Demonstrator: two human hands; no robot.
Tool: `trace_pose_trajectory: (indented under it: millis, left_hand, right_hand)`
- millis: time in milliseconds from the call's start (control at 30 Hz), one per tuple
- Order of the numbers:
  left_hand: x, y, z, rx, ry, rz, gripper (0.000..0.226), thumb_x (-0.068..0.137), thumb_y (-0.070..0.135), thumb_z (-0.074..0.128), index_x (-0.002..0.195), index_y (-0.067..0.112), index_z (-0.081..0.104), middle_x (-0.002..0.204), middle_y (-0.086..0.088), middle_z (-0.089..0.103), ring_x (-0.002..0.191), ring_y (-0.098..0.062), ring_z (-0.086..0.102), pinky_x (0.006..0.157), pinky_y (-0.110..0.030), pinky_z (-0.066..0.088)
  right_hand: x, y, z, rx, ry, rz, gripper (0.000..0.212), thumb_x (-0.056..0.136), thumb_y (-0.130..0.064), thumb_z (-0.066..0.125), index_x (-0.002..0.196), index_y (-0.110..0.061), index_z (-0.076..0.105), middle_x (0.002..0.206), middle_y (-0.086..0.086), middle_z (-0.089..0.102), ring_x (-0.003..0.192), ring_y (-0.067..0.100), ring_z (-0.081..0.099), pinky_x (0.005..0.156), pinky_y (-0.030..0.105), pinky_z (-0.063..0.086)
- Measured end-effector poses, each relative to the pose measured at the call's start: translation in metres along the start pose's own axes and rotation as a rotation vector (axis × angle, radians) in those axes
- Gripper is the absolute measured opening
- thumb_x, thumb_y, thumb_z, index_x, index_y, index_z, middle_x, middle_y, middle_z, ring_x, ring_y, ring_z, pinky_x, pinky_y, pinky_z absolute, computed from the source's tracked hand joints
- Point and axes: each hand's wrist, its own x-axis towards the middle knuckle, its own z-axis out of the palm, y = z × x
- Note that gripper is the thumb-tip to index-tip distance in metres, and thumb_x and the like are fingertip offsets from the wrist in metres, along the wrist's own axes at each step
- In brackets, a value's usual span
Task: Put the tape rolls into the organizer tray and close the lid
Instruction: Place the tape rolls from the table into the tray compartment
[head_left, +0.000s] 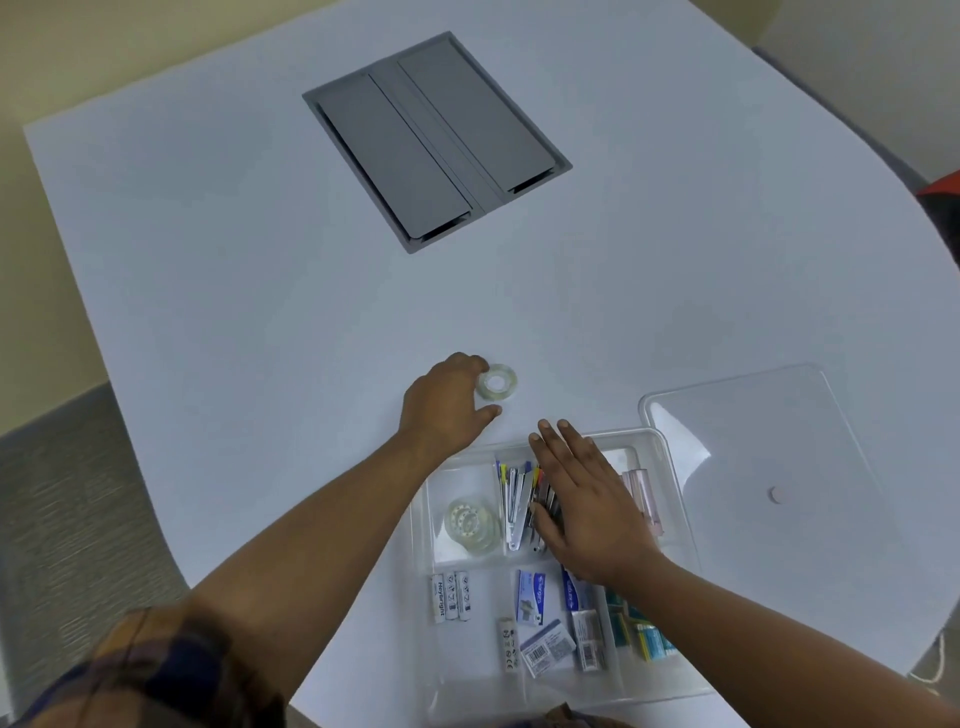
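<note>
A clear tape roll lies flat on the white table just beyond the organizer tray. My left hand curls around its left side, fingers touching its edge and thumb apart below it. The clear organizer tray sits near me with its top uncovered. Its left rear compartment holds more clear tape rolls. My right hand hovers flat, fingers spread, over the tray's middle and holds nothing. The clear lid lies flat on the table to the right of the tray.
A grey cable hatch is set into the table farther back. The tray also holds batteries, staplers or clips, staple boxes and teal packets. The table's curved edge runs along the left and right.
</note>
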Motion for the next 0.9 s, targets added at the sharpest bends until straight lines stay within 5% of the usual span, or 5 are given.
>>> trace_pose_trajectory:
  millis: [300, 900]
  left_hand:
    - [0.028, 0.005, 0.012, 0.04, -0.119, 0.031, 0.084, 0.076, 0.023, 0.077, 0.146, 0.025, 0.031, 0.144, -0.001, 0.048, 0.127, -0.025, 0.048, 0.104, -0.039, 0.038]
    - [-0.08, 0.003, -0.01, -0.178, 0.195, -0.018, 0.067, 0.068, 0.057, 0.072, 0.126, 0.04, 0.044, 0.111, 0.02, 0.06, 0.094, -0.001, 0.056, 0.073, -0.022, 0.043]
  right_hand:
    - [0.001, -0.002, -0.002, -0.005, 0.016, 0.001, 0.071, 0.094, -0.035, 0.052, 0.153, -0.018, 0.018, 0.162, -0.001, 0.014, 0.149, 0.015, 0.004, 0.121, 0.034, 0.004]
    - [0.001, 0.002, 0.002, -0.006, -0.001, 0.0, 0.072, 0.094, -0.037, 0.049, 0.154, -0.02, 0.014, 0.163, -0.003, 0.011, 0.15, 0.015, 0.002, 0.121, 0.037, 0.007]
